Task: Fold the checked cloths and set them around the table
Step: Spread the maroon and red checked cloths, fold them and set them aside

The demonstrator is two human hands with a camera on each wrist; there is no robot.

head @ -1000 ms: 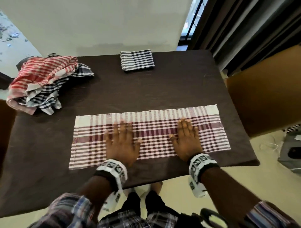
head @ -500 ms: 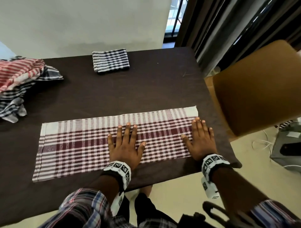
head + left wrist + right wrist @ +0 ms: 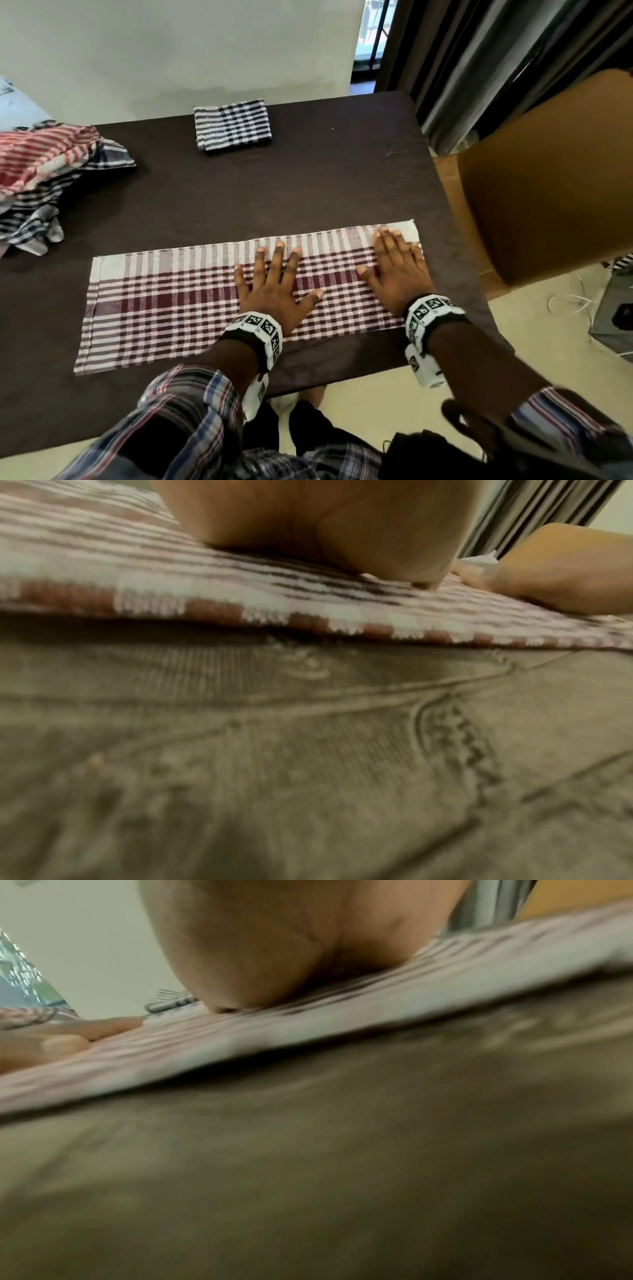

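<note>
A maroon-and-white checked cloth [image 3: 164,305] lies flat as a long strip near the front edge of the dark table [image 3: 308,185]. My left hand [image 3: 274,287] presses flat on its middle, fingers spread. My right hand [image 3: 397,270] presses flat on its right end, fingertips close to the far right corner. Both wrist views show the heel of a palm on the cloth [image 3: 240,593] [image 3: 377,1010], blurred. A folded black-and-white checked cloth [image 3: 233,124] sits at the table's far edge. An unfolded heap of red-striped and dark checked cloths [image 3: 44,171] lies at the far left.
A brown chair back [image 3: 548,178] stands close to the table's right side. Dark curtains [image 3: 496,61] hang behind it. A grey box with white cables [image 3: 613,318] sits on the floor at right. A pale wall runs behind the table.
Both hands have slid to the right along the maroon cloth, the right hand from its middle-right to its right end. The head view has shifted to the right.
</note>
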